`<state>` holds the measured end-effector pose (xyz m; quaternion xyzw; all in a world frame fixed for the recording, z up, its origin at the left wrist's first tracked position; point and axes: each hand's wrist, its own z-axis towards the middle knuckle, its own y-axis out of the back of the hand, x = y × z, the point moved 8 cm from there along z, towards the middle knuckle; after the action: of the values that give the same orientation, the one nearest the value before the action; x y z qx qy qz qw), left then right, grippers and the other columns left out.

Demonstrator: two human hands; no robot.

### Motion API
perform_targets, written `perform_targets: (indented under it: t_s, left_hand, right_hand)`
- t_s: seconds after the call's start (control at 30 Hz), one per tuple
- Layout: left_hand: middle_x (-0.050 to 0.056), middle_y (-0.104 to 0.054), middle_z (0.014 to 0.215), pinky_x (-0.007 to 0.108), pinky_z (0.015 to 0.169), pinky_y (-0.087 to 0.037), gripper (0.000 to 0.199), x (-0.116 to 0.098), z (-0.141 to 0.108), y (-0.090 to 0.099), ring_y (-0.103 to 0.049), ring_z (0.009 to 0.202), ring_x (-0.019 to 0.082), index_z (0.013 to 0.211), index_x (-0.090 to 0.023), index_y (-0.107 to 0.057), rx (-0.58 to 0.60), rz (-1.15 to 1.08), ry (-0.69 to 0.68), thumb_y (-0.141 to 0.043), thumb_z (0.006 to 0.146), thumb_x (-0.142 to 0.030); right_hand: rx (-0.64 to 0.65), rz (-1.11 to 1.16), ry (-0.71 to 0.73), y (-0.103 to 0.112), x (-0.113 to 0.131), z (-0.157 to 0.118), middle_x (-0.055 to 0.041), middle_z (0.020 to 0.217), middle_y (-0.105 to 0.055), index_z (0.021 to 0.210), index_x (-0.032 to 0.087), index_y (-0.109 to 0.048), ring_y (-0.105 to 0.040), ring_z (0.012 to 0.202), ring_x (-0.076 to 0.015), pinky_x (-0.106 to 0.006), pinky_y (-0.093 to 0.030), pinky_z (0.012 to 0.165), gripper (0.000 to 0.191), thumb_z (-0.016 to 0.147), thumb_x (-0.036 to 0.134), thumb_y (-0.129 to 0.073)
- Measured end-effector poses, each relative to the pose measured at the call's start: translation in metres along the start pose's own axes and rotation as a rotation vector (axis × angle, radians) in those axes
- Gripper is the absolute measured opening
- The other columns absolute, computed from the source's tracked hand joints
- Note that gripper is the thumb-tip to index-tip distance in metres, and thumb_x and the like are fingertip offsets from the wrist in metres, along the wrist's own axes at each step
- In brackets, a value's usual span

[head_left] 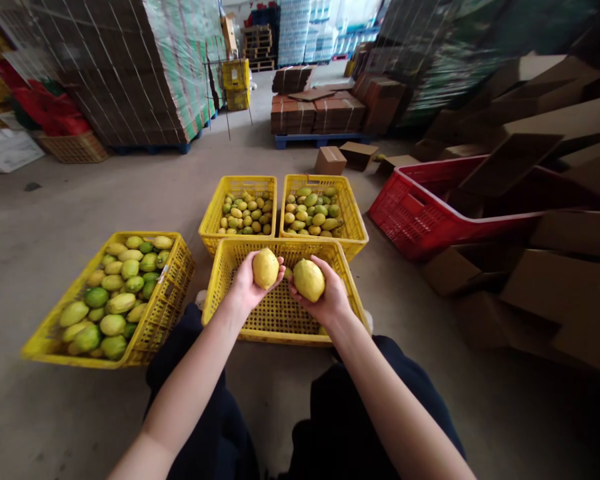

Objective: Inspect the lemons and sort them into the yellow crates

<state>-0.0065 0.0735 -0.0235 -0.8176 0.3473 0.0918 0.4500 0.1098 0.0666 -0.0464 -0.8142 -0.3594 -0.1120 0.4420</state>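
One camera, worn on the person's head, looked out from above and behind the grip, facing forward and steeply down. It sat close enough for both forearms (193, 373) to enter from the bottom edge, with the left grip (246, 285) and the right grip (334, 293) side by side near the middle. Nearer than the grip, it caught the wearer's legs (210, 410); under the grip, a yellow crate (280, 338); well beyond, stacked cardboard (337, 115). Its wide field stretched the sides, left and right of the grip.
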Motion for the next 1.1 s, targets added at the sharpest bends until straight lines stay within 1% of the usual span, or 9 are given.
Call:
perform_targets:
  t_s: [0.13, 0.23, 0.33, 0.43, 0.57, 0.7, 0.8, 0.93, 1.1]
  left_hand:
    - [0.004, -0.062, 0.060, 0.021, 0.044, -0.053, 0.024, -0.004, 0.001, 0.009, -0.063, 0.053, 0.015, 0.078, -0.014, -0.057, -0.095, -0.040, -0.046, -0.049, 0.091, -0.034]
    - [0.002, -0.060, 0.059, 0.019, 0.044, -0.052, 0.020, -0.006, 0.003, 0.016, -0.062, 0.052, 0.013, 0.076, -0.015, -0.056, -0.152, -0.123, -0.088, -0.056, 0.088, -0.031]
    - [0.006, -0.066, 0.070, 0.022, 0.051, -0.057, 0.020, -0.002, 0.006, 0.015, -0.067, 0.062, 0.016, 0.084, -0.013, -0.061, -0.118, -0.213, -0.057, -0.044, 0.092, -0.021]
    - [0.007, -0.067, 0.077, 0.025, 0.055, -0.059, 0.029, 0.001, 0.008, 0.012, -0.069, 0.068, 0.016, 0.090, -0.013, -0.063, -0.100, -0.271, -0.039, -0.035, 0.093, -0.013]
    - [0.005, -0.066, 0.078, 0.028, 0.059, -0.061, 0.015, -0.004, 0.008, 0.011, -0.067, 0.069, 0.016, 0.087, -0.015, -0.063, -0.107, -0.279, -0.086, -0.052, 0.092, -0.025]
    - [0.001, -0.066, 0.079, 0.026, 0.064, -0.062, 0.005, -0.013, 0.006, 0.011, -0.066, 0.069, 0.013, 0.084, -0.017, -0.062, -0.121, -0.296, -0.172, -0.067, 0.083, -0.017]
    - [0.004, -0.066, 0.076, 0.027, 0.060, -0.062, 0.010, -0.009, 0.006, 0.010, -0.066, 0.068, 0.015, 0.085, -0.014, -0.062, -0.099, -0.307, -0.116, -0.060, 0.088, -0.023]
    - [0.009, -0.066, 0.076, 0.027, 0.054, -0.060, 0.029, -0.001, 0.007, 0.009, -0.067, 0.067, 0.017, 0.088, -0.010, -0.063, -0.052, -0.308, -0.004, -0.040, 0.096, -0.026]
    - [0.008, -0.066, 0.076, 0.028, 0.055, -0.059, 0.024, 0.000, 0.010, 0.010, -0.068, 0.068, 0.018, 0.091, -0.011, -0.063, -0.055, -0.298, 0.001, -0.042, 0.093, -0.022]
  right_hand:
    - [0.016, -0.073, -0.020, -0.001, -0.004, 0.004, -0.0024, 0.057, -0.066, 0.075, 0.018, -0.060, -0.060, 0.043, -0.0149, -0.023, -0.046, 0.036, 0.027, 0.091, 0.038, -0.052]
    - [0.015, -0.060, 0.015, 0.000, -0.003, 0.007, -0.0020, 0.058, -0.066, 0.080, 0.017, -0.061, -0.059, 0.042, -0.0149, -0.024, -0.048, 0.037, 0.026, 0.094, 0.036, -0.049]
    - [0.005, -0.035, 0.020, 0.002, -0.001, 0.009, -0.0029, 0.059, -0.067, 0.084, 0.017, -0.060, -0.061, 0.043, -0.0167, -0.025, -0.048, 0.037, 0.029, 0.097, 0.035, -0.041]
    - [-0.042, -0.005, -0.052, 0.008, -0.005, 0.009, -0.0045, 0.058, -0.066, 0.087, 0.017, -0.060, -0.062, 0.045, -0.0192, -0.026, -0.048, 0.037, 0.030, 0.097, 0.034, -0.037]
    - [-0.127, 0.017, -0.104, 0.012, -0.008, 0.005, -0.0084, 0.061, -0.067, 0.093, 0.016, -0.061, -0.065, 0.054, -0.0230, -0.032, -0.053, 0.043, 0.034, 0.096, 0.035, -0.033]
    - [-0.157, -0.021, -0.013, 0.011, 0.001, 0.002, -0.0073, 0.066, -0.067, 0.092, 0.017, -0.059, -0.066, 0.059, -0.0228, -0.033, -0.056, 0.049, 0.023, 0.092, 0.033, -0.042]
    - [-0.205, -0.015, 0.029, 0.015, 0.005, 0.001, -0.0015, 0.060, -0.061, 0.086, 0.020, -0.056, -0.061, 0.053, -0.0197, -0.029, -0.052, 0.045, 0.015, 0.089, 0.032, -0.047]
    - [-0.198, -0.015, -0.045, 0.015, 0.000, 0.002, -0.0026, 0.056, -0.059, 0.081, 0.020, -0.055, -0.058, 0.048, -0.0189, -0.025, -0.044, 0.039, 0.021, 0.089, 0.031, -0.039]
    - [-0.144, -0.053, -0.096, 0.012, -0.004, 0.004, -0.0073, 0.056, -0.063, 0.079, 0.017, -0.056, -0.060, 0.045, -0.0185, -0.021, -0.039, 0.035, 0.031, 0.092, 0.029, -0.029]
